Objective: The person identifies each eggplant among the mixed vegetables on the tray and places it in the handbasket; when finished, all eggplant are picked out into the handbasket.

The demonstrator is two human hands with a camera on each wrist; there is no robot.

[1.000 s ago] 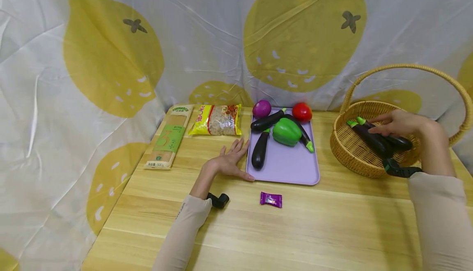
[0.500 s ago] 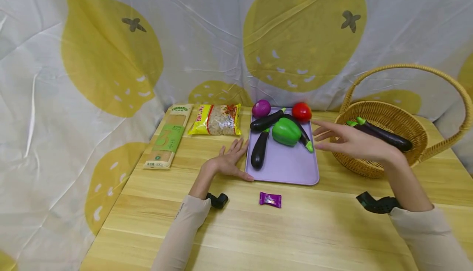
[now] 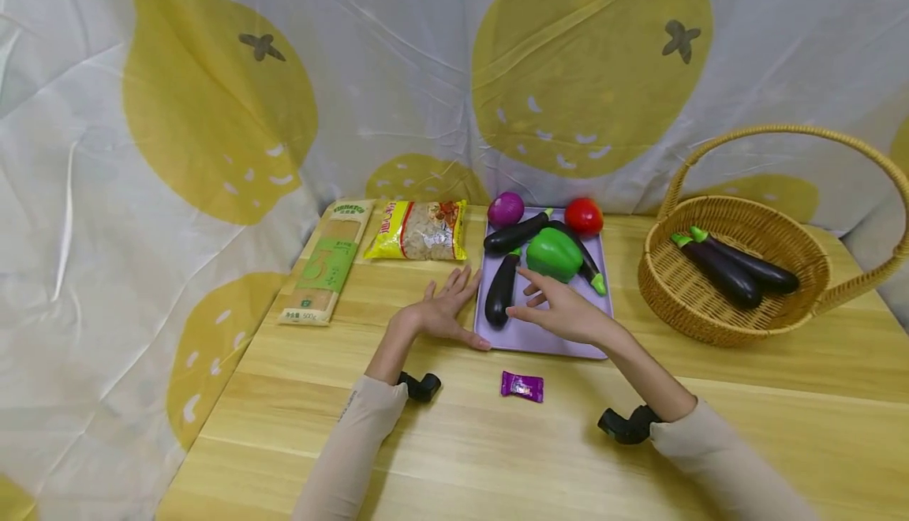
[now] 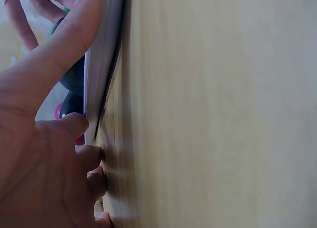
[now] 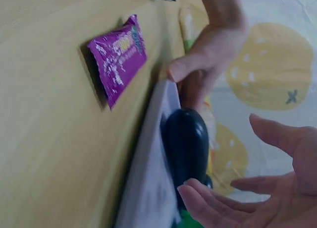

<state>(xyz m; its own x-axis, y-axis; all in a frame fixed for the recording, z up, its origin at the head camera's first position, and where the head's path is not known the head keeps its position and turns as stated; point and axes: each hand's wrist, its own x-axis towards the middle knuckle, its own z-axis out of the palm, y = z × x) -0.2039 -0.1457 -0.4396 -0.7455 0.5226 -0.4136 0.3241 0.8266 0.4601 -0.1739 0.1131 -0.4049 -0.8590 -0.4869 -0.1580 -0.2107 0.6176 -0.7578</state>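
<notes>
My left hand [image 3: 447, 316] lies with fingers spread along the left edge of a lilac tray [image 3: 547, 338], its thumb at the near left corner. Over the tray hovers my right hand [image 3: 561, 309], fingers parted and holding nothing, just right of an upright-lying eggplant [image 3: 500, 292]. The right wrist view shows that eggplant [image 5: 187, 143] beyond the fingers, apart from them. Behind it lie a second eggplant [image 3: 517, 233], a green bell pepper [image 3: 554, 254] and a third eggplant [image 3: 591, 272], partly covered by the pepper. A purple onion [image 3: 506, 209] and a tomato [image 3: 584, 216] sit at the tray's far corners.
A wicker basket [image 3: 660, 300] with a tall handle stands at the right, holding two eggplants [image 3: 731, 272]. A purple wrapped candy [image 3: 521, 386] lies in front of the tray. To the left are a yellow food bag [image 3: 419, 230] and a noodle pack [image 3: 328, 264]. A lemon-print curtain hangs behind.
My right hand has let go of an eggplant in the basket and moved left, over the tray. My left hand has stayed at the tray's edge.
</notes>
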